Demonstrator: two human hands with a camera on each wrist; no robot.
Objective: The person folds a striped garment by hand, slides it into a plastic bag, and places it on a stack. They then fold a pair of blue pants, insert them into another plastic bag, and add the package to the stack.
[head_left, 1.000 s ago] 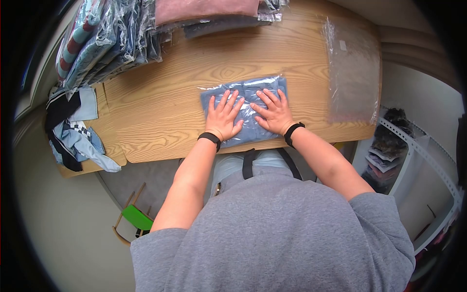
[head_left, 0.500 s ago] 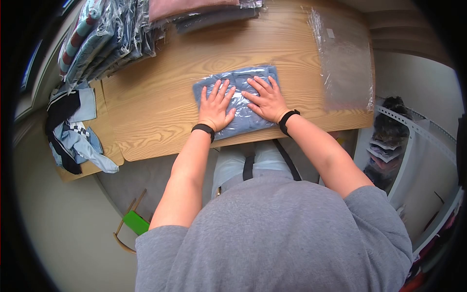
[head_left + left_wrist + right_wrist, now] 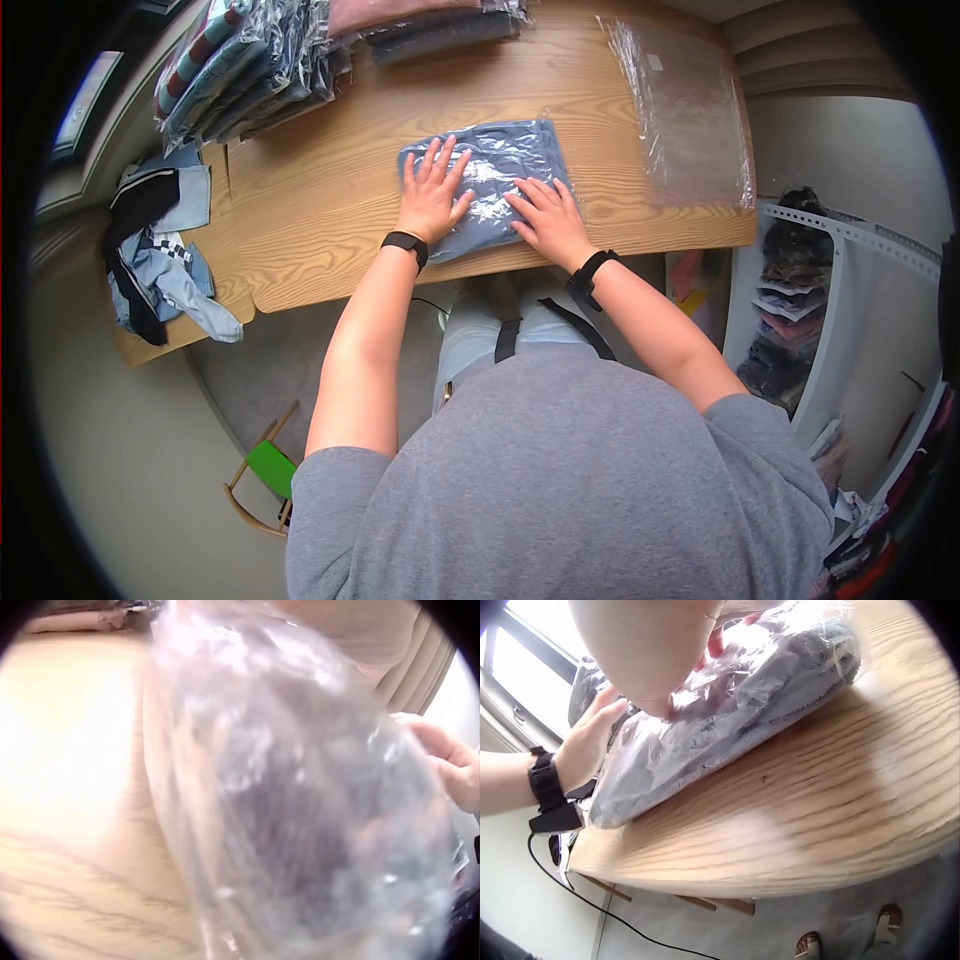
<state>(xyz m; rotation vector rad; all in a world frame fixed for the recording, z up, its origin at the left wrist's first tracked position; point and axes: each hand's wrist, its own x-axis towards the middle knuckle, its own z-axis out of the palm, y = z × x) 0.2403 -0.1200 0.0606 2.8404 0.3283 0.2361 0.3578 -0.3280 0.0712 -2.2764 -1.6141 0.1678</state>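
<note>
A folded blue garment in a clear plastic bag (image 3: 495, 150) lies flat near the table's front edge. My left hand (image 3: 428, 208) rests on its left part, fingers straight and spread. On the lower right part lies my right hand (image 3: 552, 228), its fingers extended over the plastic. The right wrist view shows the bagged garment (image 3: 667, 769) from the side, with my right hand (image 3: 649, 652) close above and the left hand (image 3: 589, 750) at its far end. Blurred, shiny clear plastic (image 3: 292, 787) fills much of the left wrist view, and fingers (image 3: 450, 761) show at its right.
Bagged garments (image 3: 260, 75) are stacked at the back left, beside a pink bagged garment (image 3: 400, 14). Clear plastic bags (image 3: 695, 130) lie flat on the right of the wooden table (image 3: 330, 190). Loose clothes (image 3: 165, 260) sit at the left end. A shelf (image 3: 835, 310) stands right.
The right hand has slid from the upper right of the bagged garment toward its lower right. The left hand stays on the left part. The head view has shifted somewhat.
</note>
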